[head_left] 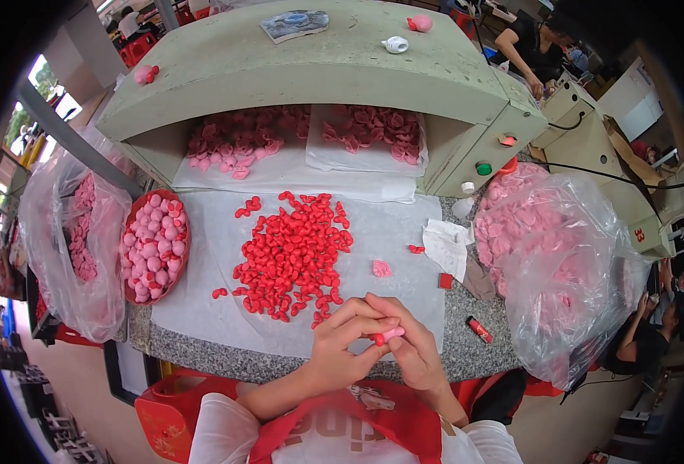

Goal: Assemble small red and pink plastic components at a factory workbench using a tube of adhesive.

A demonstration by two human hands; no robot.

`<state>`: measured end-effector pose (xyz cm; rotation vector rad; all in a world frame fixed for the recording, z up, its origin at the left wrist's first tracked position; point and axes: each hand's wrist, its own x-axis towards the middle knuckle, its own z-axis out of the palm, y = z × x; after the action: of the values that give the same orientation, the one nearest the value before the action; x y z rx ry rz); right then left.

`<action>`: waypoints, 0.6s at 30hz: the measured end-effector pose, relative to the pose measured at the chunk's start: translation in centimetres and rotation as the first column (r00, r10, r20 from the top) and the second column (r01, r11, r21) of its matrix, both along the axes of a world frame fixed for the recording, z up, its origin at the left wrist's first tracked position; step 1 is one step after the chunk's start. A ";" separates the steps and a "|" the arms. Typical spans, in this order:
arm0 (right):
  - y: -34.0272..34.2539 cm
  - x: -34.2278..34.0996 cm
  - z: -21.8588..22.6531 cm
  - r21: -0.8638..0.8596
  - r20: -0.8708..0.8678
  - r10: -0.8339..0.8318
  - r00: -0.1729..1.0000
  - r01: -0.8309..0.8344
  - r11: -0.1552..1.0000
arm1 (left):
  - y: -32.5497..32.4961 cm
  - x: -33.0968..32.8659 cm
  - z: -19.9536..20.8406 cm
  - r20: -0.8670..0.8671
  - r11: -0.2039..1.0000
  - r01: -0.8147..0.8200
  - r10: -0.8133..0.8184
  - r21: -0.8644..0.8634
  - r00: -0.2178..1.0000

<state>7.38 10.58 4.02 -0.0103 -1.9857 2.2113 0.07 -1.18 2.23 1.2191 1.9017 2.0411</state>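
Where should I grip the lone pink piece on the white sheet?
Probably pinch the pink piece by its side edges, from above and the right: it lies low on the white sheet, with the red pile off to its left.

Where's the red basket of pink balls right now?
In the head view, the red basket sits on the left, between a clear plastic bag and the heap of red pieces.
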 end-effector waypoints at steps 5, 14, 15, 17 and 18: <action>0.0 -0.1 -0.4 -0.021 0.037 -0.005 0.999 0.006 1.000 | 0.0 0.1 -0.2 0.161 0.997 0.068 -0.063 -0.023 0.985; 0.3 -0.1 -1.2 -0.180 0.010 0.073 0.997 -0.070 0.981 | 0.0 0.2 0.3 0.382 0.993 0.106 -0.117 0.051 0.917; 0.4 -0.1 -1.3 -0.175 0.006 0.080 0.997 -0.078 0.981 | 0.0 0.0 0.2 0.382 0.993 0.104 -0.116 0.050 0.917; 0.4 -0.1 -1.4 -0.182 -0.004 0.083 0.997 -0.082 0.980 | -0.3 -0.3 0.0 0.310 0.979 0.200 -0.199 0.027 0.930; 0.4 0.0 -1.4 -0.188 -0.014 0.084 0.996 -0.085 0.979 | -0.3 -0.4 0.1 0.310 0.979 0.201 -0.200 0.028 0.930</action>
<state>7.37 10.96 2.64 0.0579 -1.7979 2.4412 -0.31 -1.51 2.29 0.9734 1.5686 1.9812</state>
